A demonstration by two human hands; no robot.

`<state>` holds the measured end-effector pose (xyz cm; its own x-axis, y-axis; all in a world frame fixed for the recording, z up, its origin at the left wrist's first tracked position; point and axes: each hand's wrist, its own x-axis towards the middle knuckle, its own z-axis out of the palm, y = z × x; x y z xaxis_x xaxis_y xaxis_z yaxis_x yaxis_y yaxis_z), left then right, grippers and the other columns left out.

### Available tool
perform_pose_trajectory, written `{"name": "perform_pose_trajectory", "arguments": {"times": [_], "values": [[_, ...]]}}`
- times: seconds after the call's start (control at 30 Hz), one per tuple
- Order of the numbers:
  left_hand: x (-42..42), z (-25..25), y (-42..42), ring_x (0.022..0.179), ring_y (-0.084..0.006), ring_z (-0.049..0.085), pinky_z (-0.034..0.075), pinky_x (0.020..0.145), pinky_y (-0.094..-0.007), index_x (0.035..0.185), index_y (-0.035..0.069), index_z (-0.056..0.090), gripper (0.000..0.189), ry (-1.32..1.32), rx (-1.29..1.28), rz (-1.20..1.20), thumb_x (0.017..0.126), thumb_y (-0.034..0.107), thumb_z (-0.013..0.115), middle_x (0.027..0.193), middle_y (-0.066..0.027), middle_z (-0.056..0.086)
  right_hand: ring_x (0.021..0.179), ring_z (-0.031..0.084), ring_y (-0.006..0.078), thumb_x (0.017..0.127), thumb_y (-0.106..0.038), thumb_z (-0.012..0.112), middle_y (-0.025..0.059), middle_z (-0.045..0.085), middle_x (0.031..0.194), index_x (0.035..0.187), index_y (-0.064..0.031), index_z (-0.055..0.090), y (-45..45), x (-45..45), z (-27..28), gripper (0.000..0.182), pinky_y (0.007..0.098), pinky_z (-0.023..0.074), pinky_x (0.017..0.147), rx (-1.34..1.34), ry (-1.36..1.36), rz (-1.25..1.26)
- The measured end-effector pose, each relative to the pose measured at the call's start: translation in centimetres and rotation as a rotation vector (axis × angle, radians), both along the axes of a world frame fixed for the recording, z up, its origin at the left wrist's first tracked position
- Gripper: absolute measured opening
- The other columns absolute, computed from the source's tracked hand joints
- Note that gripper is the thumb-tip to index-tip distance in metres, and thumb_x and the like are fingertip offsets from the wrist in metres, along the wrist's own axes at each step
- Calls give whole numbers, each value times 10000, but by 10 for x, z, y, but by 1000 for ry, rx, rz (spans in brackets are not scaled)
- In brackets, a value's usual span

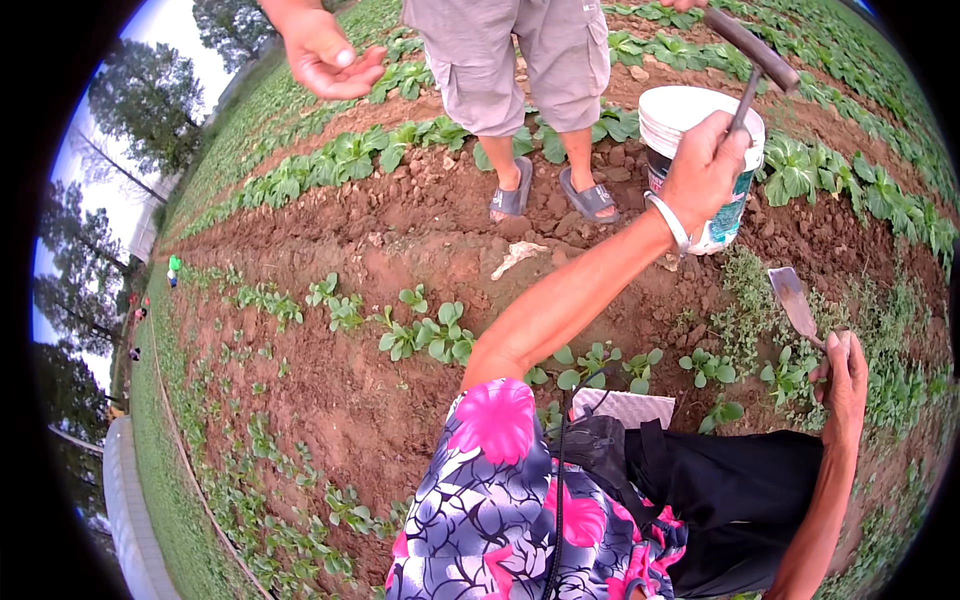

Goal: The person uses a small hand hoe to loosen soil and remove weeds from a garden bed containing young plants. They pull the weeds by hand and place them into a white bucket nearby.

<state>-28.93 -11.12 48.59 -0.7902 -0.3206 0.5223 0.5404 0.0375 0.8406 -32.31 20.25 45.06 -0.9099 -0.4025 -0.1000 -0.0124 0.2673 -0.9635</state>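
Raised over a white bucket (701,101), my left hand (701,172) grips the metal shaft of a T-handled hand tool (752,49). The tool's dark crossbar points up and away, and its lower end is hidden by my fist. A white bracelet (667,223) circles that wrist. At the right, my right hand (841,375) holds a small hand trowel (793,300) by its neck, with the soiled blade pointing up and away. Below the blade grow leafy seedlings (784,375) and low weeds (750,300).
Another person stands opposite in grey shorts (517,60) and slide sandals (512,191). That person's one hand (334,60) is open; the other (682,4) is partly visible near the crossbar. Rows of leafy plants (345,157) cross brown soil. A white textured sheet (626,407) lies by my waist.
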Motion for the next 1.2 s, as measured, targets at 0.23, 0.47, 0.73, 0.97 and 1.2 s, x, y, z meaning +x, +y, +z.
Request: {"name": "perform_pose_trajectory", "arguments": {"times": [0.23, 0.47, 0.73, 0.97, 1.2], "values": [[47, -60, 92, 641, -400, 590, 443, 587, -467, 930, -12, 550, 151, -28, -525, 102, 887, 131, 575, 690, -216, 587, 894, 547, 90, 890, -451, 647, 11, 536, 1048, 1314, -38, 485, -55, 6, -7, 614, 238, 418, 640, -180, 12, 155], [84, -49, 91, 942, -368, 557, 463, 772, -464, 1083, 11, 531, 273, 0, -658, 365, 849, 133, 601, 1067, -162, 499, 788, 563, 82, 961, -308, 574, -21, 550, 900, 1336, -58, 486, -104, 12, 4, 459, 236, 428, 635, -391, -113, 38], [105, -65, 42, 951, -314, 587, 353, 924, -470, 1073, 32, 545, 318, -220, -1049, 225, 817, 189, 649, 893, -116, 604, 486, 475, 42, 970, -348, 544, -16, 504, 724, 1170, -51, 516, -102, 51, 22, 359, 171, 283, 368, -233, -168, 453], [135, -101, -8, 556, -220, 587, 451, 531, -357, 879, 6, 523, 266, -419, -571, 476, 986, 247, 485, 624, -89, 569, 964, 634, 189, 993, -369, 487, 84, 593, 970, 1260, -30, 501, -117, 48, 9, 432, 255, 465, 678, -287, 214, 408], [207, -31, -155, 553, -158, 522, 452, 491, -305, 888, 39, 488, 235, -307, 199, 871, 1010, 232, 433, 621, -19, 464, 483, 513, 77, 1019, -265, 434, 18, 578, 697, 1027, -58, 541, -103, 27, 0, 233, 211, 339, 407, -543, -330, 439]]}}
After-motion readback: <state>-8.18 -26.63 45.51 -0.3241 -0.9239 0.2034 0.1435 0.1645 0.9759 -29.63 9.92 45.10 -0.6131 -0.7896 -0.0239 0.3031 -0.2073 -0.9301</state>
